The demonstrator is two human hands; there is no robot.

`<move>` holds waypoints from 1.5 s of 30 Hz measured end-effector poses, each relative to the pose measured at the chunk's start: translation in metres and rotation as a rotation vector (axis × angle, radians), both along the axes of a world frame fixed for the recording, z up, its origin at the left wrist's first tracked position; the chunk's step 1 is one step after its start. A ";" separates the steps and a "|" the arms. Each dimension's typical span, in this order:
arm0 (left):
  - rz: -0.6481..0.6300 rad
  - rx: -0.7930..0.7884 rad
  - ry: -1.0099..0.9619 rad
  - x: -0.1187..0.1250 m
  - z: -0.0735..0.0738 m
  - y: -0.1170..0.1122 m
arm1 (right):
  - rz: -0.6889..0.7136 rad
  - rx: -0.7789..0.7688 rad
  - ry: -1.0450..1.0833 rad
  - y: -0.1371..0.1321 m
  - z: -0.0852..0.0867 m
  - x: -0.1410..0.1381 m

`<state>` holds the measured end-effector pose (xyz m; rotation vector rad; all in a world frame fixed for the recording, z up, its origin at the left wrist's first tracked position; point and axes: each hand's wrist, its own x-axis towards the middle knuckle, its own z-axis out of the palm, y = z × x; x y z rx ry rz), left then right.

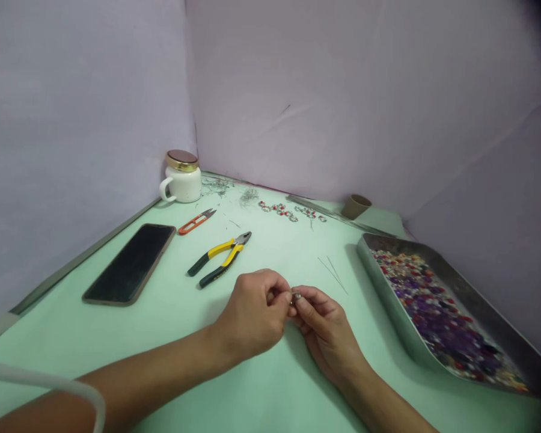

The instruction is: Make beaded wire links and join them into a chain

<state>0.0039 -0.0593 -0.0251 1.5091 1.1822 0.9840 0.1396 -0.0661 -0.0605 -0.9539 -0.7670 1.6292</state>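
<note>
Both my hands meet over the middle of the pale green table point(162, 337). My left hand point(252, 316) is closed in a pinch, its fingertips against those of my right hand point(324, 328). My right hand pinches a small silvery bead point(296, 296) between thumb and forefinger. What my left fingers hold is too small to make out. Yellow-handled pliers point(220, 258) lie just beyond my left hand. Two thin wires point(332, 273) lie on the table beyond my right hand.
A metal tray point(379, 282) full of mixed purple, red and white beads stands at the right. A black phone point(131, 262) lies at the left, orange snips point(196, 221) and a white lidded mug point(182, 177) behind it. Beaded links point(288, 211) and a brown tape core point(356, 206) sit by the back wall.
</note>
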 end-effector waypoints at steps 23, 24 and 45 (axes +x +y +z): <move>-0.018 -0.037 0.013 -0.001 0.002 0.002 | -0.003 0.020 -0.040 -0.001 -0.002 0.002; -0.026 -0.025 0.008 -0.001 0.002 0.002 | 0.001 0.027 -0.042 -0.001 -0.002 0.002; -0.075 -0.016 0.070 -0.004 0.011 0.003 | 0.099 0.159 -0.175 -0.001 -0.007 0.007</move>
